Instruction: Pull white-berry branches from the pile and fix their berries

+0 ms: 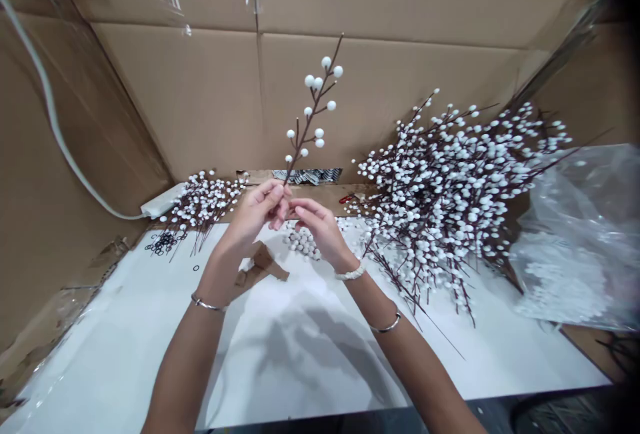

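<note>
An artificial berry branch (311,114) with a brown stem and white berries stands tilted up to the right above the table. My left hand (264,204) pinches it near its lower end. Close beside it is my right hand (320,224), its fingertips held together at the other hand's fingers; whatever is between them is too small to make out. Loose white berries (301,242) lie in a small heap on the table just beyond my hands. Two bare stem tips show on the branch, one at its top.
A big pile of white-berried branches (445,187) fills the right side, next to a clear plastic bag (565,281) of white pieces. At the left lie a smaller bunch (205,201), black rings (164,243) and a white power strip (163,201). Cardboard walls (200,101) enclose the white table (125,327).
</note>
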Available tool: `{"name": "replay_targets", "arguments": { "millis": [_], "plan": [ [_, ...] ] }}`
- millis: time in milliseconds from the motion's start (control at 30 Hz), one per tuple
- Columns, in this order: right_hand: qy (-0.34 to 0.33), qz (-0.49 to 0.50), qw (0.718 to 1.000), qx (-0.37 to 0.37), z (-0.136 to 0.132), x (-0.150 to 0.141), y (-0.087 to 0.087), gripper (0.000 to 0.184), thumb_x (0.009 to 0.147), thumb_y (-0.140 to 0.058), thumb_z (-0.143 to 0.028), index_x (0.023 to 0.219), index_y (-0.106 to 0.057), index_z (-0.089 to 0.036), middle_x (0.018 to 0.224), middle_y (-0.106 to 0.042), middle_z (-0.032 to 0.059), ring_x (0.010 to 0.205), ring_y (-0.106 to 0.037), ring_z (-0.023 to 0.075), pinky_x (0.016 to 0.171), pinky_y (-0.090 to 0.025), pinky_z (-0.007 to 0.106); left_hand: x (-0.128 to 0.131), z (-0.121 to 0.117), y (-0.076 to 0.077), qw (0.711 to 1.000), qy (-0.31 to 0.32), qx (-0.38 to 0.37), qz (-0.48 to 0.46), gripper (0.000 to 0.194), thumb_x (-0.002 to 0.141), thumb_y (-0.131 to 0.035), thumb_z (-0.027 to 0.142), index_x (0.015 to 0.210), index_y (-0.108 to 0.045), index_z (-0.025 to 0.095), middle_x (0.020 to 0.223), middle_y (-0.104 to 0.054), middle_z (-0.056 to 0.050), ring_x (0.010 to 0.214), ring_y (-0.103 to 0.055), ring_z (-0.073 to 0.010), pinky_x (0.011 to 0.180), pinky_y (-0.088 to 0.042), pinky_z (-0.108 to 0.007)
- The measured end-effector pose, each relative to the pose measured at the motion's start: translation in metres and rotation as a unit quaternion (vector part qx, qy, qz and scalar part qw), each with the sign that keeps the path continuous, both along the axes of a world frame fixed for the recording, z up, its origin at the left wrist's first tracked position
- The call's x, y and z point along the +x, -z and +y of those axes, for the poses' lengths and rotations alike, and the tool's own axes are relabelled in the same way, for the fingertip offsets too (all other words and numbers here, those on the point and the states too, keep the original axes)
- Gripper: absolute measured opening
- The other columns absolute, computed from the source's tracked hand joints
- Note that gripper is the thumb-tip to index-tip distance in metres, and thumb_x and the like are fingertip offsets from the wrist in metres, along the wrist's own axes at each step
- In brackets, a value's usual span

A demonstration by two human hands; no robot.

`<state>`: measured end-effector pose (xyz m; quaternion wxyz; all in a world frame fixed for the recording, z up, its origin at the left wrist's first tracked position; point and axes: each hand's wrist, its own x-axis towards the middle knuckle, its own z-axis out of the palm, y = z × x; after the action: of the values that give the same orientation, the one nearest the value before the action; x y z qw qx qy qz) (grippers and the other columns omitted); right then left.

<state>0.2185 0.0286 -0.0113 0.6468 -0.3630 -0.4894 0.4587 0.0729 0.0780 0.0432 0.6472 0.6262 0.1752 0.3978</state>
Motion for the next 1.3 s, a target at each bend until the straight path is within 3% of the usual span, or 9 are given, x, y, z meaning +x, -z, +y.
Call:
{"name": "replay_targets", "arguments": {
  "millis": [233,433,567,633,700,733,833,1033,1300],
  "plan": [
    [-0.051,0.144,0.988,0.027,-0.004,0.016,-0.026,0.021,0.08,-0.071,-0.04,0.089,-0.074,-0.022,0.1,-0.071,0.0023,0.082,-0.062,0.0121,0.081,-0.052,0.023,0.035,-0.024,0.008,0.977,0.131,-0.153,-0.067,0.021,0.09,-0.062,0.034,0.083,-0.051,0.017,0.054,-0.045,0.007,0.036,-0.035,-0.0025,0.039,-0.031,-0.013],
    [-0.105,0.182,0.977,0.041,-0.008,0.027,-0.031,0.022,0.075,-0.078,-0.04,0.085,-0.073,-0.021,0.083,-0.069,-0.0009,0.067,-0.056,0.0062,0.072,-0.052,0.016,0.049,-0.04,0.007,0.965,0.113,-0.236,-0.036,0.015,0.096,-0.05,0.024,0.082,-0.051,0.018,0.052,-0.033,0.009,0.033,-0.024,-0.0022,0.037,-0.027,-0.013],
    [-0.06,0.214,0.974,0.031,-0.01,0.037,-0.037,0.032,0.064,-0.084,-0.041,0.078,-0.065,-0.021,0.073,-0.067,-0.0041,0.054,-0.05,0.0052,0.052,-0.048,0.016,0.058,-0.039,0.012,0.982,0.053,-0.182,0.006,0.017,0.097,-0.046,0.031,0.09,-0.056,0.018,0.071,-0.057,0.001,0.057,-0.056,-0.0072,0.06,-0.049,-0.018],
    [-0.017,0.196,0.979,0.05,-0.012,0.045,-0.042,0.028,0.069,-0.081,-0.04,0.079,-0.063,-0.02,0.069,-0.065,-0.0047,0.054,-0.051,0.0052,0.053,-0.047,0.016,0.062,-0.034,0.022,0.992,-0.001,-0.059,0.114,0.028,0.099,-0.04,0.037,0.097,-0.058,0.016,0.09,-0.065,-0.006,0.081,-0.065,-0.0135,0.075,-0.053,-0.025],
    [0.027,0.175,0.982,0.072,-0.015,0.054,-0.047,0.024,0.073,-0.078,-0.037,0.079,-0.062,-0.02,0.07,-0.065,-0.0042,0.061,-0.056,0.0058,0.063,-0.049,0.017,0.066,-0.028,0.038,0.938,-0.072,0.135,0.31,0.034,0.1,-0.034,0.038,0.101,-0.058,0.015,0.1,-0.067,-0.01,0.091,-0.065,-0.0174,0.08,-0.052,-0.029],
    [0.043,0.169,0.981,0.082,-0.017,0.059,-0.05,0.022,0.074,-0.077,-0.035,0.079,-0.061,-0.02,0.072,-0.065,-0.0039,0.065,-0.058,0.0062,0.067,-0.05,0.018,0.067,-0.027,0.047,0.873,-0.104,0.231,0.416,0.033,0.1,-0.033,0.035,0.102,-0.059,0.015,0.101,-0.067,-0.01,0.093,-0.065,-0.0186,0.082,-0.051,-0.029],
    [0.066,0.159,0.98,0.103,-0.024,0.071,-0.058,0.019,0.076,-0.074,-0.034,0.083,-0.061,-0.022,0.075,-0.065,-0.0036,0.067,-0.058,0.0069,0.072,-0.05,0.021,0.071,-0.024,0.075,0.762,-0.147,0.31,0.549,0.023,0.093,-0.041,0.018,0.099,-0.062,0.012,0.104,-0.064,-0.016,0.099,-0.063,-0.0264,0.084,-0.048,-0.036],
    [0.113,0.113,0.98,0.118,-0.037,0.079,-0.068,0.021,0.079,-0.071,-0.039,0.091,-0.061,-0.024,0.077,-0.063,-0.0033,0.068,-0.057,0.0082,0.071,-0.048,0.023,0.079,-0.019,0.102,0.664,-0.127,0.365,0.64,0.037,0.084,-0.039,-0.001,0.109,-0.062,0.013,0.11,-0.059,-0.016,0.102,-0.06,-0.0255,0.084,-0.046,-0.034],
    [0.099,0.103,0.982,0.121,-0.041,0.078,-0.072,0.02,0.081,-0.069,-0.039,0.091,-0.061,-0.024,0.075,-0.061,-0.0036,0.069,-0.058,0.0081,0.065,-0.045,0.022,0.083,-0.006,0.11,0.621,-0.075,0.418,0.659,0.031,0.086,-0.04,0.003,0.102,-0.065,0.014,0.107,-0.063,-0.014,0.106,-0.058,-0.0277,0.087,-0.044,-0.036]
  ]
}}
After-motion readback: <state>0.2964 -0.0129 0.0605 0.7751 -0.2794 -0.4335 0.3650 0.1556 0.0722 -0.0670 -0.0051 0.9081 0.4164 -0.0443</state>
